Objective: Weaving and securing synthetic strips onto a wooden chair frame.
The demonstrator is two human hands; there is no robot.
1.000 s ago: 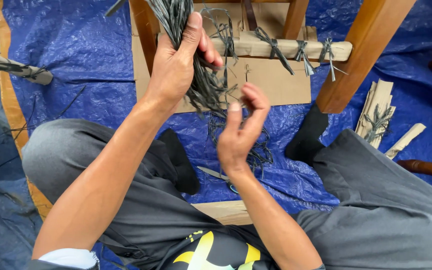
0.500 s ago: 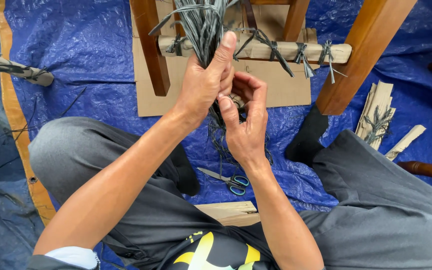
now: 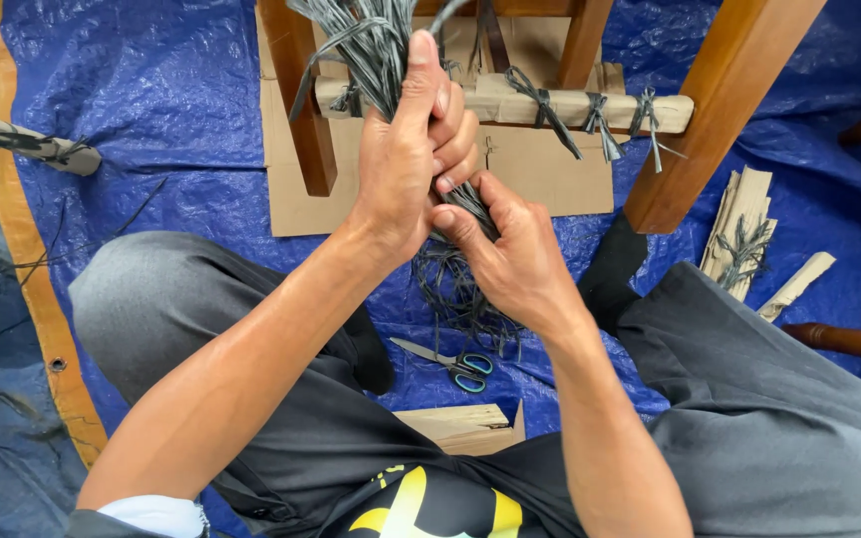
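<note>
A thick bundle of dark grey strands (image 3: 371, 50) rises in front of a wooden chair frame (image 3: 301, 110). My left hand (image 3: 406, 159) is wrapped around the bundle's middle, thumb upward. Just below it, my right hand (image 3: 510, 254) grips the same bundle, its fingers touching my left hand. Loose strand ends (image 3: 455, 294) hang frayed beneath both hands. A cardboard-wrapped rail (image 3: 570, 105) with several dark ties crosses between the chair legs behind my hands.
Scissors with blue-green handles (image 3: 450, 364) lie on the blue tarp (image 3: 151, 110) between my knees. A cardboard sheet (image 3: 540, 169) lies under the chair. Cardboard strips (image 3: 744, 234) lie at right, a wrapped stick (image 3: 22, 139) at left, a wood block (image 3: 465, 428) near my lap.
My hands have come together on the bundle. The right hand, which was open and apart a second ago, now grips the strands under the left hand.
</note>
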